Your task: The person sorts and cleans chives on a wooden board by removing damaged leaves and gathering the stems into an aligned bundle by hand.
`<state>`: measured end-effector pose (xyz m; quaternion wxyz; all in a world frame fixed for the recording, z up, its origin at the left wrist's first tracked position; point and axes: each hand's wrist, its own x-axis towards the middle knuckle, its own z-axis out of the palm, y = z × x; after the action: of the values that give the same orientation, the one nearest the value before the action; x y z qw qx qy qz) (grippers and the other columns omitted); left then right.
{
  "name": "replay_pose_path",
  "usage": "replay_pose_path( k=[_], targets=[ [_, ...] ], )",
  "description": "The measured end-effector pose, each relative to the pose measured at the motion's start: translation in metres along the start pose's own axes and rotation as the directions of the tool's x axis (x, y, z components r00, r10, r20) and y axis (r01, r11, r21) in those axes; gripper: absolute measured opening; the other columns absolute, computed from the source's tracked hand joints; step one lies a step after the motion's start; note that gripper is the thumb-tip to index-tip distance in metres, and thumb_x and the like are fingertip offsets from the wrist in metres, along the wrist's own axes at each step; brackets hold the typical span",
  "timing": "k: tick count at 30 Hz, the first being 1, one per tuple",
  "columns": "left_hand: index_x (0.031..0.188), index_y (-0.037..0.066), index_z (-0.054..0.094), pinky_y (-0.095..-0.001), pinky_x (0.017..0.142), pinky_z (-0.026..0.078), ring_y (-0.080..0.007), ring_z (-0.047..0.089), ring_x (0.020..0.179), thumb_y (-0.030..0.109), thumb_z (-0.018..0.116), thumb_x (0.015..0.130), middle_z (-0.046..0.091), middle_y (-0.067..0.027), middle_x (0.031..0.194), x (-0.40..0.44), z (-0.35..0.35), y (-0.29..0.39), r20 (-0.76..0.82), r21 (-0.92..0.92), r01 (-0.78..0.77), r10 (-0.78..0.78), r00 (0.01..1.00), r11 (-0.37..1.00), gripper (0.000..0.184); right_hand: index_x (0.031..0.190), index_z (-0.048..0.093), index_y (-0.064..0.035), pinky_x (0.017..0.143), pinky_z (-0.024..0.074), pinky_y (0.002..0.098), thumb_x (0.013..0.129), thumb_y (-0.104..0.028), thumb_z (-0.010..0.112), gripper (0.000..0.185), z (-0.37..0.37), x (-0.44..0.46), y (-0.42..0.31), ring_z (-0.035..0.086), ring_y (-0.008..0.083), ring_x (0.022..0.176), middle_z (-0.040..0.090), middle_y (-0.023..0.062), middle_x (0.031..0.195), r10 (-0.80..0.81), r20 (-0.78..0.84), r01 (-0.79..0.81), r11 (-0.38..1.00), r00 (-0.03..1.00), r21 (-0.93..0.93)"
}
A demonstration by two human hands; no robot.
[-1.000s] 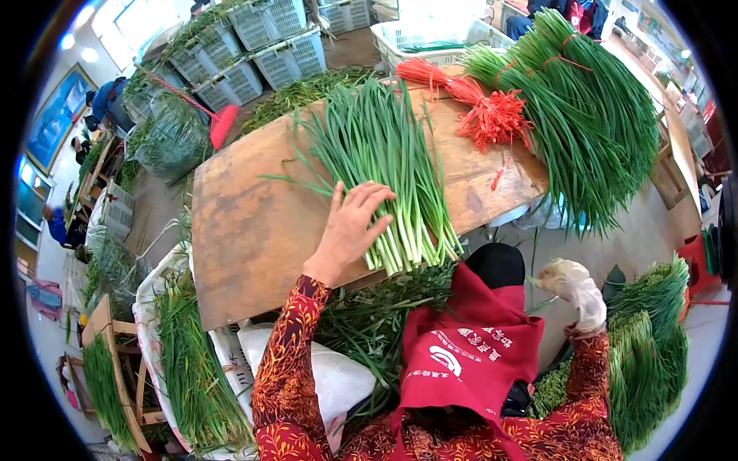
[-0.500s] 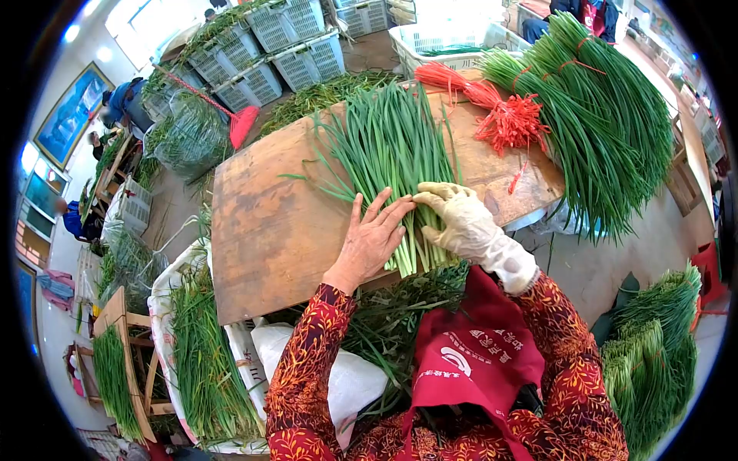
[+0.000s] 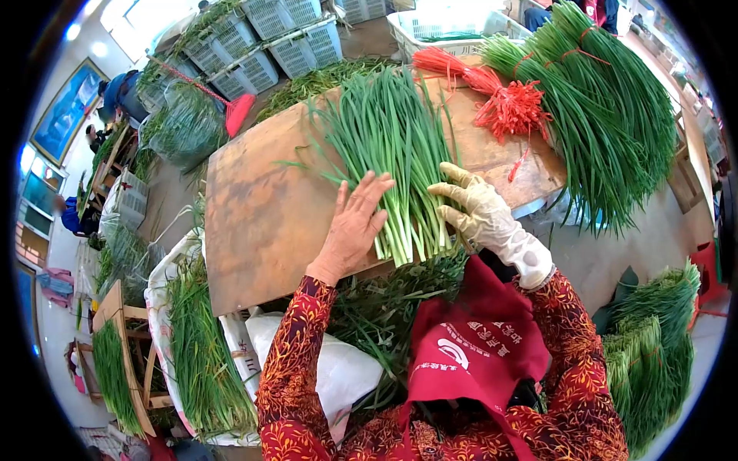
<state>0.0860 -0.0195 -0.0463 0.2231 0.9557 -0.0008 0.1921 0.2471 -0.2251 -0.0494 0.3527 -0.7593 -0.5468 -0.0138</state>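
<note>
A loose pile of long green stalks [image 3: 388, 138] lies on the wooden board [image 3: 261, 207], its pale ends toward me. Bare and spread, my left hand [image 3: 354, 227] rests at the pile's left edge near the pale ends. On the right edge is my right hand [image 3: 488, 219], in a cream glove, its fingers apart beside the stalks. Neither hand is closed round anything. Red ties [image 3: 511, 107] lie in a bunch on the board to the right of the pile. Beyond them, big bundles of green stalks [image 3: 607, 115] bound with red ties hang over the board's right end.
Grey crates [image 3: 307, 55] are stacked at the back left, near a red broom head [image 3: 240, 114]. A white basket [image 3: 453, 46] stands behind the board. More stalks fill a lined container [image 3: 204, 346] at lower left. Tied bundles [image 3: 653, 353] stand at lower right. People are in the background.
My right hand has come from beside my lap up to the pile's right edge. Since the middle frame both hands have moved apart, and the pile's stalks are more exposed between them.
</note>
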Motion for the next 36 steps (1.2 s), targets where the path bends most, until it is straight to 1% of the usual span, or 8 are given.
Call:
replay_pose_path(
  k=[3,7,10,11,15,24,30,36],
  targets=[
    [0.136,0.013,0.041,-0.0472,0.113,0.017,-0.0273,0.033,0.134,0.017,0.05,0.092,0.04,-0.0085,0.142,-0.009,-0.006,0.0,-0.12,0.036,0.046,-0.041,0.992,0.998,0.045,0.117,0.061,-0.0148,0.099,0.0386,0.0423,0.08,-0.019,0.065,0.038,-0.003,0.005,-0.016,0.049,0.0331,0.119,0.05,0.0152,0.132,-0.074,-0.039,0.071,0.995,0.997,-0.066],
    [0.126,0.007,0.047,-0.0442,0.107,0.028,-0.0308,0.044,0.12,0.014,0.057,0.087,0.049,-0.0135,0.127,-0.039,-0.002,0.015,-0.256,-0.191,0.206,-0.251,0.933,0.96,0.041,0.116,0.061,-0.0159,0.1,0.0351,0.0417,0.082,-0.017,0.064,0.034,0.005,0.022,-0.047,0.049,0.0276,0.119,0.053,0.0075,0.13,-0.217,0.008,0.217,0.976,0.976,-0.033],
    [0.123,0.005,0.049,-0.0419,0.104,0.033,-0.0315,0.046,0.118,0.015,0.059,0.085,0.051,-0.0144,0.123,-0.056,0.014,0.03,-0.125,-0.262,0.353,-0.394,0.911,0.898,0.04,0.113,0.064,-0.0153,0.097,0.0375,0.0408,0.081,-0.011,0.06,0.032,0.024,0.035,-0.047,0.051,0.0276,0.118,0.056,0.008,0.127,-0.274,0.102,0.28,0.959,0.956,-0.049],
    [0.12,0.003,0.051,-0.0413,0.1,0.036,-0.0322,0.047,0.114,0.015,0.062,0.084,0.051,-0.0149,0.12,-0.058,0.02,0.033,-0.222,-0.071,0.268,-0.277,0.935,0.961,0.04,0.112,0.064,-0.0149,0.097,0.0378,0.0408,0.081,-0.01,0.059,0.032,0.033,0.039,-0.04,0.051,0.0276,0.117,0.057,0.0083,0.127,-0.282,0.13,0.293,0.953,0.951,-0.078],
    [0.115,0.003,0.053,-0.0415,0.096,0.04,-0.0334,0.048,0.113,0.014,0.064,0.082,0.051,-0.0151,0.12,-0.057,0.024,0.036,-0.228,-0.178,0.279,-0.315,0.921,0.944,0.037,0.108,0.066,-0.0138,0.097,0.0388,0.0392,0.08,-0.005,0.055,0.031,0.036,0.042,-0.038,0.054,0.0277,0.114,0.059,0.009,0.123,-0.259,0.133,0.267,0.962,0.957,-0.054],
    [0.116,0.006,0.053,-0.0409,0.089,0.045,-0.033,0.05,0.11,0.012,0.067,0.078,0.048,-0.0149,0.119,-0.059,0.023,0.043,-0.234,-0.064,0.168,-0.178,0.956,0.984,0.041,0.105,0.066,-0.0133,0.096,0.0404,0.0395,0.08,-0.004,0.056,0.029,0.036,0.038,-0.039,0.055,0.0277,0.111,0.06,0.0087,0.12,-0.263,0.112,0.267,0.964,0.958,-0.018],
    [0.114,0.004,0.054,-0.0399,0.084,0.048,-0.0328,0.053,0.105,0.016,0.069,0.077,0.049,-0.0148,0.117,-0.056,0.016,0.04,-0.198,-0.162,0.186,-0.216,0.956,0.969,0.042,0.105,0.065,-0.0127,0.095,0.0402,0.0397,0.082,-0.009,0.058,0.025,0.037,0.039,-0.033,0.055,0.0282,0.111,0.06,0.0091,0.12,-0.237,0.126,0.234,0.971,0.963,0.039],
    [0.112,0.005,0.056,-0.0369,0.078,0.049,-0.0285,0.058,0.095,0.016,0.068,0.078,0.051,-0.0138,0.114,-0.048,0.016,0.051,-0.174,-0.157,0.33,-0.355,0.919,0.931,0.037,0.106,0.065,-0.0129,0.097,0.038,0.0402,0.083,-0.021,0.062,0.025,0.042,0.042,-0.041,0.054,0.0276,0.113,0.06,0.0096,0.119,-0.203,0.119,0.205,0.979,0.972,-0.007]
  ],
)
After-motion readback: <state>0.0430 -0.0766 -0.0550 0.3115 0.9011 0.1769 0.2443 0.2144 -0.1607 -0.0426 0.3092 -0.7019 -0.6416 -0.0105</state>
